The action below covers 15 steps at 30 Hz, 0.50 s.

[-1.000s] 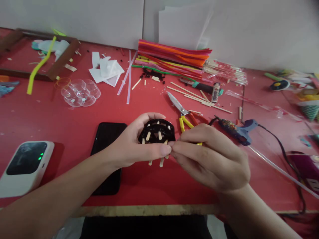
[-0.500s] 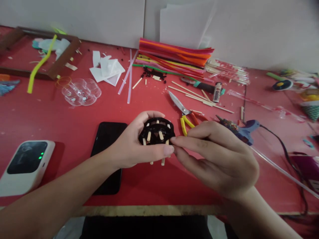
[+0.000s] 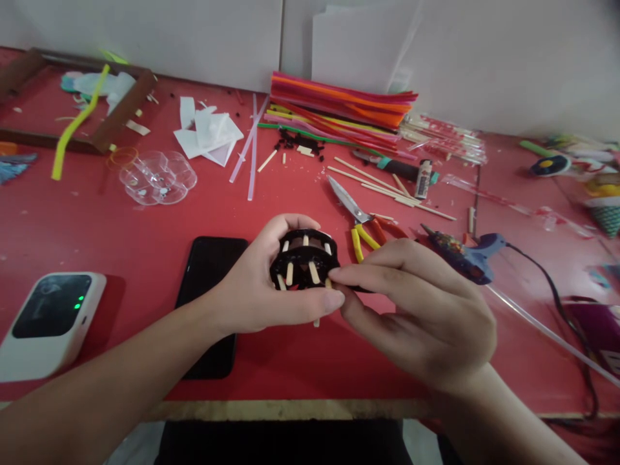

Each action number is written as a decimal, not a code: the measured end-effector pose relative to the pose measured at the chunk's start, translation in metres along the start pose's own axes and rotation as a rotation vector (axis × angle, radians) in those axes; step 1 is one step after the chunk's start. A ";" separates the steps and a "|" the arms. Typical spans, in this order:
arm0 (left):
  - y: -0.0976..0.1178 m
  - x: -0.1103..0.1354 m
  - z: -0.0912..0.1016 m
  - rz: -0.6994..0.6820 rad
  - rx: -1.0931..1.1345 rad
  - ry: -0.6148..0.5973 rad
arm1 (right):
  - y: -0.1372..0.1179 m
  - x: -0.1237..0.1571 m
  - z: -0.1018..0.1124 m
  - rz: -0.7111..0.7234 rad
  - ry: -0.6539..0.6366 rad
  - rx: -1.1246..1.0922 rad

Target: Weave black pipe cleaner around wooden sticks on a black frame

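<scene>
Red desk [image 3: 290, 368], seen from above by someone seated at its near edge, with a pale wall [image 3: 145, 39] behind it. At near centre, just above the desktop, the person's two bare hands meet at a small, rounded black piece [image 3: 312, 255] with short pale sticks [image 3: 290, 273] set around it like bars. The left hand [image 3: 266, 290] is curled around its left side, thumb laid across the near face, fingers behind the far side. The right hand [image 3: 421, 310] is at the piece's right edge, index finger and thumb pinching a dark strip [image 3: 361, 289]; the strip is partly hidden by the fingers.

Left of the hands, a black phone [image 3: 213, 265] lies partly under the left forearm, and farther left is a white device [image 3: 51, 361] with green lights. Just beyond the right hand are scissors [image 3: 356, 214] and, farther right, a blue glue gun [image 3: 482, 255].

Along the far side, left to right: a brown frame [image 3: 121, 110] crossed by a bent yellow strip [image 3: 80, 123], a clear flower-shaped tray [image 3: 159, 174], white paper pieces [image 3: 213, 135], a bundle of fuzzy coloured stems [image 3: 339, 103], loose thin wooden sticks [image 3: 387, 188] and a lighter [image 3: 423, 179].
</scene>
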<state>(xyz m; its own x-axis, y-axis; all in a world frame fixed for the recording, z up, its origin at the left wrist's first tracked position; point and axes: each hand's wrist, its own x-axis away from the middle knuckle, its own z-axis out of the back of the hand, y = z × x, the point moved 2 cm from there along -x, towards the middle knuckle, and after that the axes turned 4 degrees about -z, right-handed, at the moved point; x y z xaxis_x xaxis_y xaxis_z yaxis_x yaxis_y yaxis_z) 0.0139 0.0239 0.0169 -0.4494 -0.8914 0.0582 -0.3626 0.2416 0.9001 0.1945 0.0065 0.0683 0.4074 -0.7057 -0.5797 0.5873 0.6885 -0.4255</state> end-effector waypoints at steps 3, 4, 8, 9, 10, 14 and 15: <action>0.002 0.001 -0.001 0.018 -0.008 -0.007 | -0.001 -0.001 0.000 -0.048 -0.015 -0.016; 0.002 0.001 -0.001 0.020 -0.009 -0.007 | -0.002 -0.001 0.000 -0.058 -0.022 -0.017; 0.002 0.000 0.000 0.027 -0.015 -0.004 | -0.002 0.001 0.000 -0.072 -0.035 -0.008; 0.001 0.000 0.000 0.032 -0.017 -0.007 | -0.001 0.001 0.001 -0.066 -0.042 -0.005; 0.001 0.000 0.000 0.040 -0.018 -0.011 | -0.001 0.001 0.001 -0.056 -0.050 -0.006; 0.000 0.000 0.000 0.090 -0.011 -0.018 | 0.002 0.001 0.003 -0.017 -0.072 -0.021; 0.001 0.000 -0.001 0.106 -0.007 -0.025 | 0.002 0.001 0.004 -0.012 -0.076 -0.017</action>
<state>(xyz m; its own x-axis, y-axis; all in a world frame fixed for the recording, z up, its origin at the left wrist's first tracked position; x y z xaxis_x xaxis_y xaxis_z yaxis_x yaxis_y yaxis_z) 0.0141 0.0236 0.0177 -0.5050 -0.8512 0.1428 -0.3061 0.3313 0.8925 0.1990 0.0064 0.0701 0.4529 -0.7241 -0.5201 0.5806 0.6823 -0.4443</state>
